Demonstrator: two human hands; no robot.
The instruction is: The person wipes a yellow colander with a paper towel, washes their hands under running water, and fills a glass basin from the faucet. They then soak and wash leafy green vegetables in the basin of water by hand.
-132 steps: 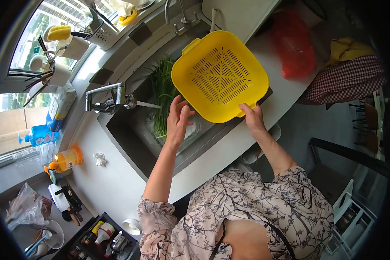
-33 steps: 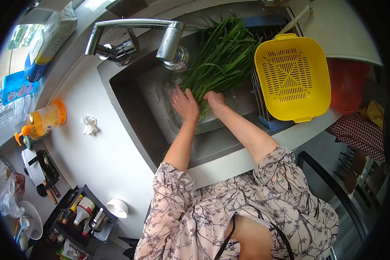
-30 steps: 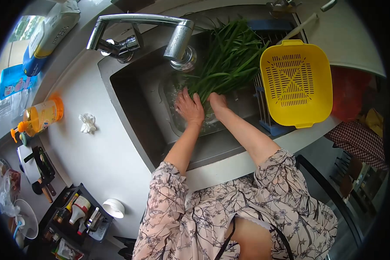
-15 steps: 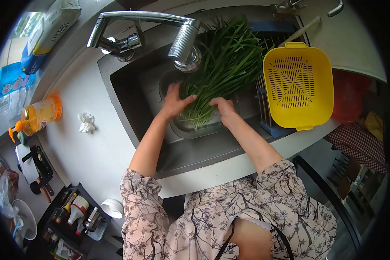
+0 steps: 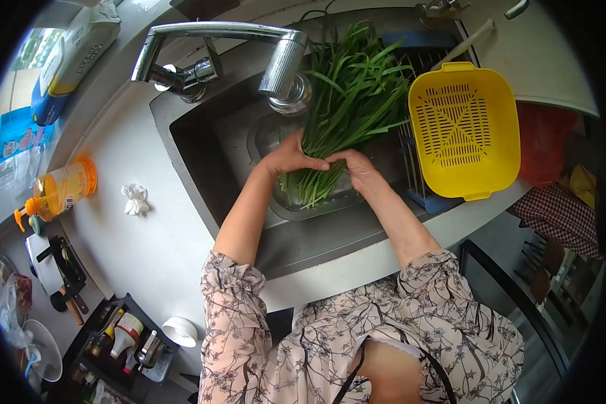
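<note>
A large bunch of long green leafy stalks [image 5: 357, 87] lies in the grey sink [image 5: 215, 168], its pale ends pointing toward me over a clear basin [image 5: 266, 131]. My left hand [image 5: 291, 156] is wrapped round the bunch near those ends, from the left side. From the right side my right hand [image 5: 357, 167] also closes round it, and the thumbs meet on top. The hidden fingers are under the stalks. Left of the bunch hangs the head of the chrome faucet [image 5: 283, 71]. A yellow slotted basket [image 5: 461, 131] rests right of the sink, over a rack [image 5: 427, 198].
On the left of the counter [image 5: 151, 259] are a crumpled white tissue [image 5: 135, 200], an orange soap bottle [image 5: 64, 187] and a white cup [image 5: 180, 331]. Knives [image 5: 55, 269] and a black caddy of bottles [image 5: 118, 343] are at the lower left. A red bag [image 5: 547, 143] lies at the right.
Both hands have come together round the stalks, where half a second ago they were apart at its sides. The yellow basket was carried over from above the sink to its right earlier.
</note>
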